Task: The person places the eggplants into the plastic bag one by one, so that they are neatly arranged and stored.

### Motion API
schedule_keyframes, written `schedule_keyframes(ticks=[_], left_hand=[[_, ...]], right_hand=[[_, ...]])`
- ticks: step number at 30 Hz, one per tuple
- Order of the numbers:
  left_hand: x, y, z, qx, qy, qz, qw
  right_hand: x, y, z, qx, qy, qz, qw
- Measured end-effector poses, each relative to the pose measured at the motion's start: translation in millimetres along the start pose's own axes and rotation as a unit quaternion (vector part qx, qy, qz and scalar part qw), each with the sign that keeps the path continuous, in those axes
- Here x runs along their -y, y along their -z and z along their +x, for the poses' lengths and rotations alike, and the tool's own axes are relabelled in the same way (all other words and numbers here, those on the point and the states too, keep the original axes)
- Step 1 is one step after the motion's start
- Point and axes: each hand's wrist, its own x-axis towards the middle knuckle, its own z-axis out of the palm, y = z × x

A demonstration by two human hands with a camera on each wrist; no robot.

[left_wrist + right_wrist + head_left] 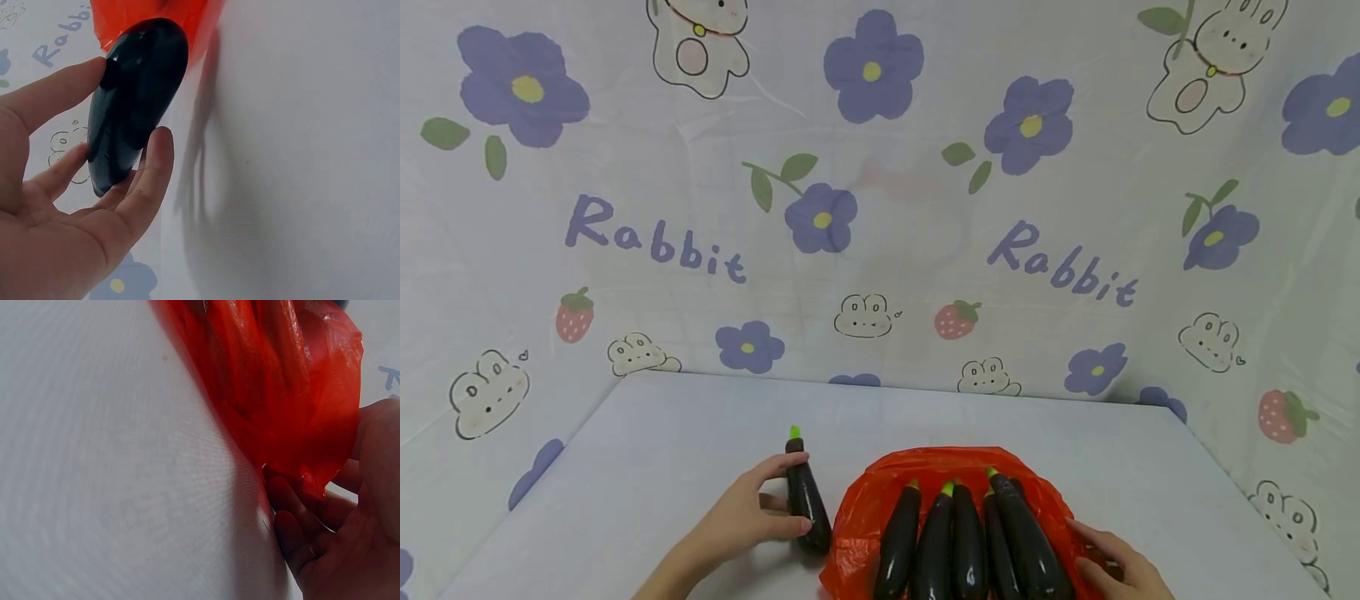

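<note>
Beside the left of the red plastic bag, my left hand grips a dark glossy eggplant between thumb and fingers. Its bright green stem end points away from me. In the left wrist view the same eggplant lies across the fingers, its wide end near the bag. Several more eggplants lie side by side in the opened bag, stems pointing away. At the bag's right side, my right hand holds its edge. Thumb and fingers close around the red plastic in the right wrist view, though some fingertips are hidden.
A white table lies under the bag and extends to both sides. Behind it hangs a pale cloth printed with flowers, rabbits and strawberries. The bag's rim spreads wide around the eggplants.
</note>
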Motion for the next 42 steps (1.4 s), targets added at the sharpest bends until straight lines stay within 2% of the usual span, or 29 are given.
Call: schedule_keyframes(ticks=[6, 17, 26, 42], left_hand=[[-2.5, 4.8, -0.2, -0.007, -0.007, -0.018, 0.9998], [-15.5, 10.4, -7.2, 0.010, -0.025, -0.069, 0.9973], [-25.5, 6.7, -10.5, 0.009, -0.032, -0.065, 0.9973], [-41.1, -4.3, -15.2, 0.025, -0.043, -0.094, 0.9943]], right_hand=[[-1, 0, -0.2, 0.001, 0.007, -0.007, 0.9999], [-4, 0, 0.4, 0.003, 0.000, -0.006, 1.0000], [-2, 0, -0.5, -0.002, -0.002, -0.006, 1.0000], [0, -1, 0.8, -0.005, -0.001, -0.007, 1.0000]])
